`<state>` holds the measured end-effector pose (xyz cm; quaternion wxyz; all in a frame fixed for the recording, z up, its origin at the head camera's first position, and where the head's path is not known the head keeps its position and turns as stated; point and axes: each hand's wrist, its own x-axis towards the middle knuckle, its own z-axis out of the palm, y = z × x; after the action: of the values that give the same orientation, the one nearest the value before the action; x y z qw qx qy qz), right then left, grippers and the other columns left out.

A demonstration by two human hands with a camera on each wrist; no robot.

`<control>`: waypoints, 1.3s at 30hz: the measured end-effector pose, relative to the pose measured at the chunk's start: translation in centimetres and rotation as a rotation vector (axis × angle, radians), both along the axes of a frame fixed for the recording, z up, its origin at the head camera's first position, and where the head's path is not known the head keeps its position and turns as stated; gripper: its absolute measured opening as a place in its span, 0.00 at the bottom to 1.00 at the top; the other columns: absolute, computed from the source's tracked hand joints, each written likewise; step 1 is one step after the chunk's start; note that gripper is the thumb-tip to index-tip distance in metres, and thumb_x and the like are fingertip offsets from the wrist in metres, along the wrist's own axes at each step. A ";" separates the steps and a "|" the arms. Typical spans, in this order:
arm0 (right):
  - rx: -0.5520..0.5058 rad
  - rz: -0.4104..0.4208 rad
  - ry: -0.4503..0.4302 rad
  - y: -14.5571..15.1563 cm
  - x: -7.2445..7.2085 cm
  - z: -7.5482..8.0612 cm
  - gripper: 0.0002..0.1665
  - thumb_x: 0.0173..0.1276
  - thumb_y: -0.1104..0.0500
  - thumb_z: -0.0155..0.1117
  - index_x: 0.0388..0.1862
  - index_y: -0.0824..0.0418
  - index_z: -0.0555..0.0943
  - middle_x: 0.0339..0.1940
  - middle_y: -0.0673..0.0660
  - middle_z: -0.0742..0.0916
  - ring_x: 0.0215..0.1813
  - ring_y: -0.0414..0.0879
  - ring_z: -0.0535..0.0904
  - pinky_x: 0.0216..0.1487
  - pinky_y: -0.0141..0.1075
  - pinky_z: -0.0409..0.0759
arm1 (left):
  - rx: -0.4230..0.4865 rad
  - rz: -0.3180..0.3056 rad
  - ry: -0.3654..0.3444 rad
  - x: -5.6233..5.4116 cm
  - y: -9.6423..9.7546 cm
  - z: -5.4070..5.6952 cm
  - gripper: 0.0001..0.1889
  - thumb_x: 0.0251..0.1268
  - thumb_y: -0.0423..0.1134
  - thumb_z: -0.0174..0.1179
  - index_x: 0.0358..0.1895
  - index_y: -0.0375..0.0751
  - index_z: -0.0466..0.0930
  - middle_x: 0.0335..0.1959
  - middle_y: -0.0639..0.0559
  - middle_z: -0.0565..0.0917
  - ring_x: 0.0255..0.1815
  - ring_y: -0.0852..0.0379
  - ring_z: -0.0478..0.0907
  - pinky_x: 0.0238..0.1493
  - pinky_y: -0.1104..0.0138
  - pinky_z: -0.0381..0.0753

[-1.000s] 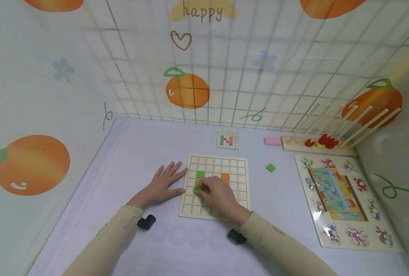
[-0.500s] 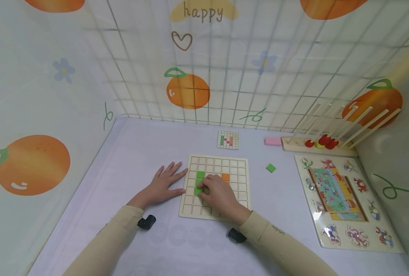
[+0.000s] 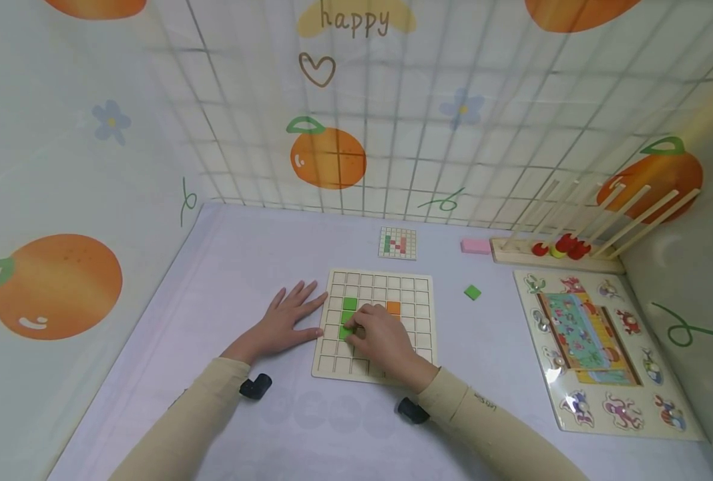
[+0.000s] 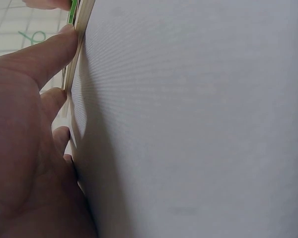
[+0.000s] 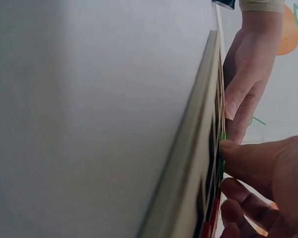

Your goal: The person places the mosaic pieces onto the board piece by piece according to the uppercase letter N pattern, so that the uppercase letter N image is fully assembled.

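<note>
A square wooden grid board lies on the table in front of me. Thumb and index finger of my right hand pinch a green square tile at the lower end of a green column on the board's left half. Another green tile tops that column. An orange tile shows just beyond my knuckles; the hand hides other cells. My left hand lies flat with fingers spread, its thumb and a fingertip touching the board's left edge. In the right wrist view red tiles show near the edge.
Behind the board lies a small pattern card. To the right are a loose green tile, a pink block, a wooden peg rack with several beads, and a picture puzzle board. Printed cloth walls enclose the table.
The green tile under my right fingers has shifted slightly right and now lines up with the column. My left hand has stayed put.
</note>
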<state>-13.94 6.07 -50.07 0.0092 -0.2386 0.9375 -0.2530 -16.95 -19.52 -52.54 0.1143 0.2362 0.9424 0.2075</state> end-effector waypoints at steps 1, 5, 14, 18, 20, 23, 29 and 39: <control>0.001 0.001 0.001 0.0 0.0 0.0 0.08 0.64 0.53 0.77 0.42 0.49 0.90 0.41 0.45 0.85 0.44 0.42 0.77 0.43 0.34 0.81 | -0.001 0.000 0.000 0.0 0.0 0.0 0.42 0.71 0.66 0.56 0.82 0.58 0.54 0.85 0.51 0.45 0.84 0.46 0.35 0.80 0.44 0.30; 0.004 0.001 0.005 0.1 0.0 -0.1 0.09 0.63 0.52 0.77 0.42 0.49 0.90 0.41 0.45 0.85 0.43 0.42 0.77 0.42 0.34 0.80 | -0.016 0.000 -0.002 -0.1 0.0 -0.1 0.41 0.71 0.66 0.55 0.82 0.60 0.52 0.85 0.52 0.44 0.85 0.47 0.34 0.80 0.45 0.30; -0.003 0.000 -0.002 0.2 0.0 -0.1 0.10 0.64 0.51 0.77 0.44 0.49 0.90 0.41 0.45 0.84 0.44 0.42 0.77 0.41 0.34 0.81 | -0.013 -0.002 -0.001 -0.2 0.0 -0.2 0.41 0.71 0.66 0.56 0.82 0.59 0.53 0.85 0.52 0.44 0.85 0.46 0.35 0.80 0.44 0.30; -0.003 -0.001 -0.011 0.3 0.0 -0.1 0.10 0.64 0.51 0.76 0.44 0.49 0.90 0.41 0.46 0.84 0.44 0.42 0.77 0.41 0.34 0.80 | -0.016 0.000 -0.001 -0.1 0.1 -0.1 0.41 0.71 0.66 0.56 0.82 0.59 0.53 0.85 0.51 0.45 0.85 0.46 0.35 0.80 0.44 0.30; -0.006 -0.006 -0.025 0.4 0.0 -0.1 0.10 0.65 0.51 0.76 0.45 0.48 0.90 0.42 0.45 0.84 0.44 0.41 0.77 0.40 0.33 0.79 | -0.011 -0.001 0.002 -0.1 0.1 0.0 0.41 0.71 0.65 0.56 0.82 0.58 0.54 0.85 0.51 0.45 0.84 0.45 0.35 0.80 0.43 0.31; -0.017 -0.017 -0.046 0.6 0.1 0.0 0.10 0.65 0.51 0.75 0.45 0.48 0.90 0.41 0.45 0.84 0.43 0.41 0.76 0.39 0.32 0.78 | -0.006 -0.001 0.004 -0.1 0.1 0.1 0.41 0.71 0.65 0.57 0.82 0.57 0.54 0.85 0.50 0.46 0.84 0.45 0.36 0.80 0.43 0.31; -0.039 -0.036 -0.066 1.2 0.1 0.4 0.10 0.66 0.52 0.74 0.45 0.48 0.90 0.37 0.43 0.82 0.37 0.39 0.73 0.33 0.30 0.75 | -0.009 0.000 -0.010 0.0 0.1 0.2 0.41 0.71 0.65 0.56 0.82 0.58 0.53 0.85 0.51 0.45 0.85 0.46 0.35 0.80 0.45 0.29; -0.086 -0.077 -0.072 3.2 0.5 0.6 0.08 0.66 0.54 0.74 0.44 0.48 0.90 0.36 0.43 0.81 0.37 0.37 0.73 0.35 0.31 0.76 | 0.001 -0.001 0.007 0.2 0.2 0.5 0.42 0.70 0.63 0.59 0.82 0.56 0.55 0.84 0.49 0.47 0.84 0.43 0.37 0.80 0.43 0.32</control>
<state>-13.48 9.28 -49.47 0.0231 -0.1932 0.9334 -0.3017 -16.74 -19.27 -52.06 0.1111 0.2375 0.9426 0.2070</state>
